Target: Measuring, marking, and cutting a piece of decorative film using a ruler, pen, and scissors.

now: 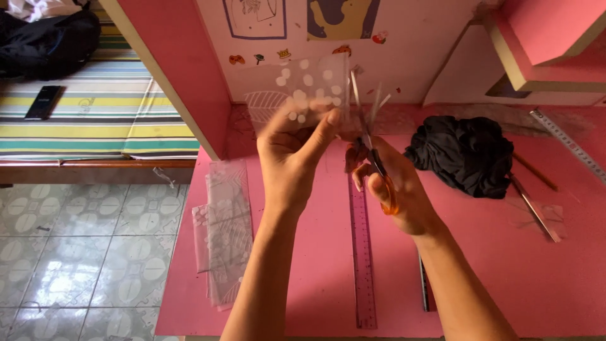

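Head view: at upper centre a clear dotted sheet [302, 88] is pinched by the left hand [291, 158]. Orange scissors [372, 158] are gripped by the right hand [398, 189], blades parted at the sheet's right edge. The sheet is best kept taut while cut, fingers clear.

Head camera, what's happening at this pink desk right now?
A person is cutting a clear dotted sheet over a pink desk. The left hand holds the sheet up by its lower edge, while the right hand works orange-handled scissors with blades open at the sheet's right edge. A stack of similar sheets lies at the left, a ruler in the middle, and a black cloth at the right.
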